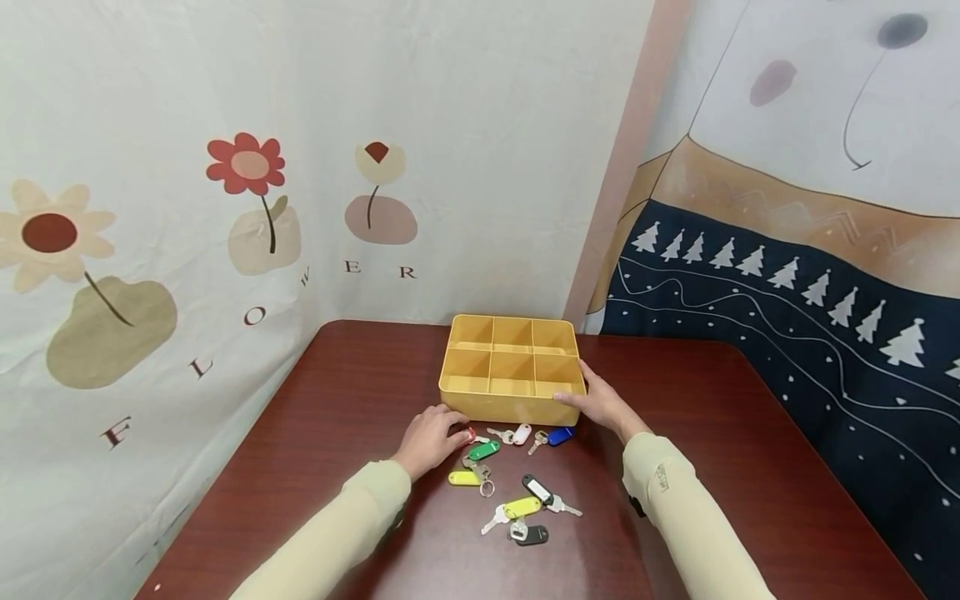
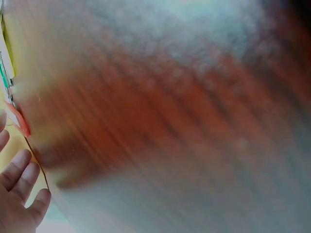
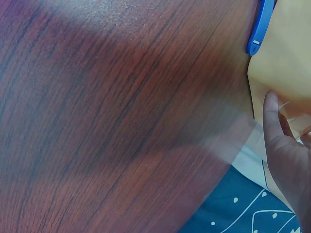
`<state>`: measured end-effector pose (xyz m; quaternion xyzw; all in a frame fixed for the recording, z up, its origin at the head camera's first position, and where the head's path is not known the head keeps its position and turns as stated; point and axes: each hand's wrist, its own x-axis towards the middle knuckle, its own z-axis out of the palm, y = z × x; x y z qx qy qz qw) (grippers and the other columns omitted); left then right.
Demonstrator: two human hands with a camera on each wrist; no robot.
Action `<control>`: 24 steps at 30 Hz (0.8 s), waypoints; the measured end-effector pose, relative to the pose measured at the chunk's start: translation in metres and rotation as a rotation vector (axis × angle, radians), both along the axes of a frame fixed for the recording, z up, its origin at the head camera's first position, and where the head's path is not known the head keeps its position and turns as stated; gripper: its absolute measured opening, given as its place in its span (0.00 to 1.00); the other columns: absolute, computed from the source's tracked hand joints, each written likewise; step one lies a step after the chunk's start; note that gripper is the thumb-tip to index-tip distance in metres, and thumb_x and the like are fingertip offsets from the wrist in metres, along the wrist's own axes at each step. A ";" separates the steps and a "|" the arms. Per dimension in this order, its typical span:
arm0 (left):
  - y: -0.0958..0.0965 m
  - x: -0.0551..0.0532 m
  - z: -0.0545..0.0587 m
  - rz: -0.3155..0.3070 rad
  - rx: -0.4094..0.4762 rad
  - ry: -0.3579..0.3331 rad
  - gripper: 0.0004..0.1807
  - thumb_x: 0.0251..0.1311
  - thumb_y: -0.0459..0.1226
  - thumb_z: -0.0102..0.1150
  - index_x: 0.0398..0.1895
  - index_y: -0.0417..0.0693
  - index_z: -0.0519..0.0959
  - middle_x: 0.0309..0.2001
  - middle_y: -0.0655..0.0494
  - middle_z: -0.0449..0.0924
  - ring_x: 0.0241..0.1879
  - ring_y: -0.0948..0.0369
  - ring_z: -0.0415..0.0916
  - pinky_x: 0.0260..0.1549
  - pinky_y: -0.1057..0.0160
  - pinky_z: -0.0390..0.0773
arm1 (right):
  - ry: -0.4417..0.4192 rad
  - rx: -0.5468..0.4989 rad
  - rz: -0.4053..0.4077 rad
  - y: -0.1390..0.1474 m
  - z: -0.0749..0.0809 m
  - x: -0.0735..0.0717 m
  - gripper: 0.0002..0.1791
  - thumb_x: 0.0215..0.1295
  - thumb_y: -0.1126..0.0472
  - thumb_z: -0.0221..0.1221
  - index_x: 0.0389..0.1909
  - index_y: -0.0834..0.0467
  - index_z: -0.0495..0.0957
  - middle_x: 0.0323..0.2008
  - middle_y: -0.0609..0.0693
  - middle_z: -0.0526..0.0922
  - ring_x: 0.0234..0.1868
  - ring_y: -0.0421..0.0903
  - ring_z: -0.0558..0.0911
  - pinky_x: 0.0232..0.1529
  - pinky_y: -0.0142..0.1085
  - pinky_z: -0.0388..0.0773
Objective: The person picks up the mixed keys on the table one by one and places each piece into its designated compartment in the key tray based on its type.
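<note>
The left hand [image 1: 431, 438], fingers loosely extended, apparently touches the yellow six-compartment plastic box [image 1: 501, 408] near the back edge of the red-brown counter [image 1: 341, 375]. The right hand [image 1: 602, 403] grips the box's front-right corner; positioning seems underway, next calling for a gentle release.

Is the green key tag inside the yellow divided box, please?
No, the green key tag lies on the table, in front of the yellow divided box.

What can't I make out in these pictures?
Head view: part of the red tag, hidden by the left hand.
Head view: any lettering on the green tag, too small.
Left wrist view: the tabletop grain, blurred.
Right wrist view: the rest of the blue tag, cut off by the top edge.
</note>
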<state>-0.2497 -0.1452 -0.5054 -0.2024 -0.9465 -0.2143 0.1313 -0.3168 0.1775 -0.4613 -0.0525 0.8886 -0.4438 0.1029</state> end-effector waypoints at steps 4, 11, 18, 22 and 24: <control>0.001 -0.001 -0.001 -0.023 -0.014 0.026 0.12 0.58 0.40 0.69 0.42 0.45 0.86 0.38 0.51 0.82 0.40 0.50 0.77 0.40 0.47 0.76 | 0.009 -0.003 0.005 0.000 0.000 0.000 0.58 0.57 0.35 0.66 0.80 0.50 0.42 0.72 0.63 0.60 0.70 0.63 0.62 0.67 0.64 0.54; 0.002 0.000 -0.001 -0.017 -0.010 0.032 0.07 0.57 0.40 0.70 0.35 0.47 0.87 0.34 0.55 0.79 0.37 0.52 0.76 0.38 0.49 0.76 | 0.013 -0.009 0.002 -0.001 0.000 0.000 0.57 0.58 0.37 0.66 0.80 0.50 0.43 0.72 0.63 0.61 0.70 0.63 0.63 0.68 0.63 0.54; 0.001 0.001 0.001 0.001 0.007 0.039 0.02 0.55 0.35 0.70 0.30 0.46 0.86 0.32 0.54 0.79 0.36 0.53 0.77 0.38 0.50 0.77 | 0.019 -0.004 0.008 0.001 -0.001 0.000 0.58 0.58 0.35 0.65 0.80 0.51 0.43 0.72 0.64 0.60 0.70 0.63 0.62 0.67 0.64 0.53; -0.004 0.002 0.003 0.002 0.019 0.050 0.02 0.54 0.34 0.71 0.28 0.46 0.86 0.31 0.55 0.78 0.35 0.53 0.77 0.38 0.51 0.77 | 0.018 -0.005 0.007 0.001 -0.001 -0.001 0.58 0.58 0.36 0.65 0.80 0.50 0.43 0.72 0.63 0.60 0.70 0.63 0.62 0.68 0.63 0.53; -0.007 0.002 0.004 0.001 0.019 0.063 0.02 0.54 0.34 0.71 0.27 0.46 0.86 0.30 0.56 0.78 0.34 0.54 0.77 0.37 0.52 0.77 | 0.014 -0.005 0.004 0.000 -0.002 0.000 0.58 0.58 0.35 0.65 0.80 0.50 0.42 0.73 0.63 0.59 0.70 0.63 0.62 0.68 0.63 0.53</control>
